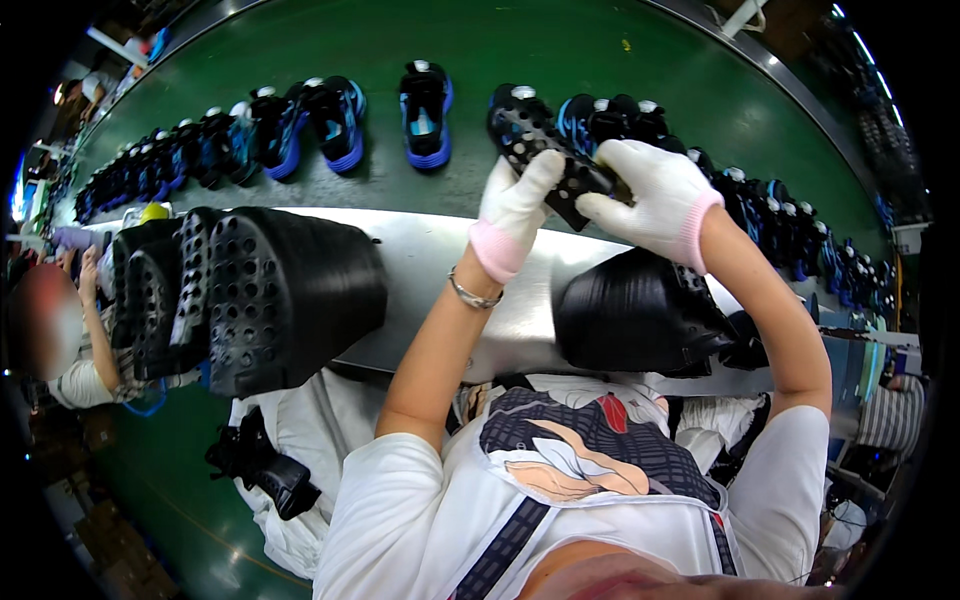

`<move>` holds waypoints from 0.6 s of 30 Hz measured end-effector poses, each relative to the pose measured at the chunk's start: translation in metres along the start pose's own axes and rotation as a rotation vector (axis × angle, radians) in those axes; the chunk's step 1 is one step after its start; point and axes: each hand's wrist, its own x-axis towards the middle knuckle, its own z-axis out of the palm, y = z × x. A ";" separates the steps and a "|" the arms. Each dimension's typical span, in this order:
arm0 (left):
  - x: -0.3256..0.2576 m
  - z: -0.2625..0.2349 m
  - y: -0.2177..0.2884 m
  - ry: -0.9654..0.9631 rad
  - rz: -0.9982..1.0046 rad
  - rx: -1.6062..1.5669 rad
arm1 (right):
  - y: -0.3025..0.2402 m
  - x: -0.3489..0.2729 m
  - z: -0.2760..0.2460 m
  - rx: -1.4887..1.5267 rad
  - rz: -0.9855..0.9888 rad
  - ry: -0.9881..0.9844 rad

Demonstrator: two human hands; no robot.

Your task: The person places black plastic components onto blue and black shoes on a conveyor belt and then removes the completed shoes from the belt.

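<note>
Both of my hands wear white knit gloves with pink cuffs. Between them, above the edge of the green work surface, is a long black piece dotted with round holes (545,145); its exact kind I cannot make out. My left hand (522,198) grips its near side, thumb lying across it. The other end is gripped by my right hand (650,200), fingers and thumb closed around it. At its far end a white spot shows beside a dark shoe shape. Just left of it stands a black and blue sports shoe (427,115), apart from my hands.
A row of black and blue shoes (335,122) runs along the green surface (560,35), with more shoes (775,215) to the right. Large black perforated pieces (300,300) stack at left; another black piece (625,310) lies on the metal ledge (450,290). A person (95,340) sits far left.
</note>
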 end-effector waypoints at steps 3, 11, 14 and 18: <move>0.003 -0.005 -0.002 0.031 -0.052 0.016 | 0.005 0.009 0.007 -0.013 0.003 0.002; 0.003 -0.017 0.008 0.151 -0.334 0.537 | 0.028 0.031 0.026 0.047 0.136 -0.144; 0.001 -0.045 -0.017 0.192 0.294 1.387 | 0.036 0.048 0.022 0.003 0.234 -0.248; 0.012 -0.070 -0.032 0.122 0.270 1.450 | 0.042 0.074 0.021 0.014 0.275 -0.358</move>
